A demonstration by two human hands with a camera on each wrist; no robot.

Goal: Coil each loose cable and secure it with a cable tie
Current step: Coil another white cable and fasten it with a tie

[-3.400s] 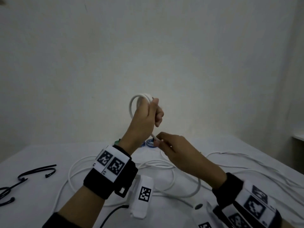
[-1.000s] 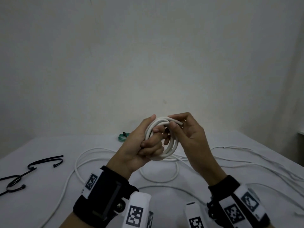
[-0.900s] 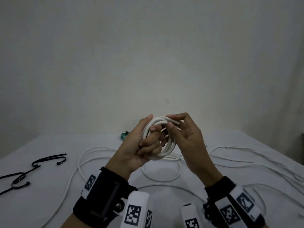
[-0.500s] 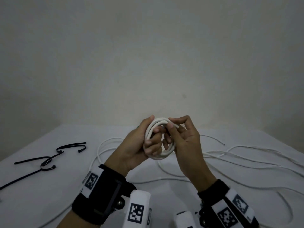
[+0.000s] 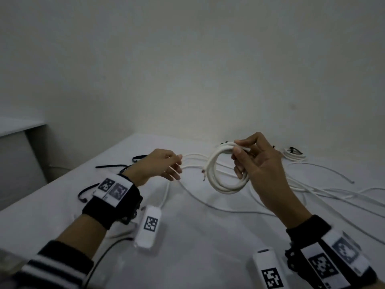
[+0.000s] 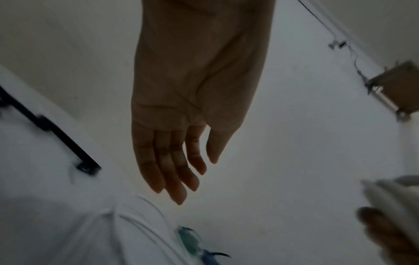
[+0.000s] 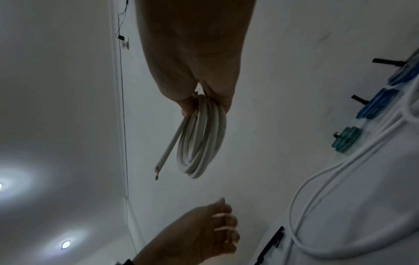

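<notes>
While the right hand (image 5: 260, 163) pinches the top of a white cable coil (image 5: 225, 170) between thumb and fingers, the coil hangs in the air above the white table (image 5: 198, 236), one cut end (image 5: 203, 171) poking out on the side toward the left hand (image 5: 160, 165). That hand hovers beside the coil, apart from it, holding nothing; the left wrist view shows what the head view hides — its fingers (image 6: 172, 165) straight and slack, palm bare. From the right wrist, the coil (image 7: 201, 136) appears edge-on as several stacked turns, the stray end (image 7: 167, 152) slanting away from them, and the empty left hand (image 7: 204, 233) sits below it. Only this view shows three small coloured coils — two blue (image 7: 378, 104), one green (image 7: 345, 139) — lined up beyond the coil by loose white cables (image 7: 317, 188). In the head view, loose cables (image 5: 312, 190) sprawl on the table beneath and past the coil, black cable ties (image 5: 116, 165) lie beyond the left hand, and another small white bundle (image 5: 294, 155) rests behind the right hand near the wall.
</notes>
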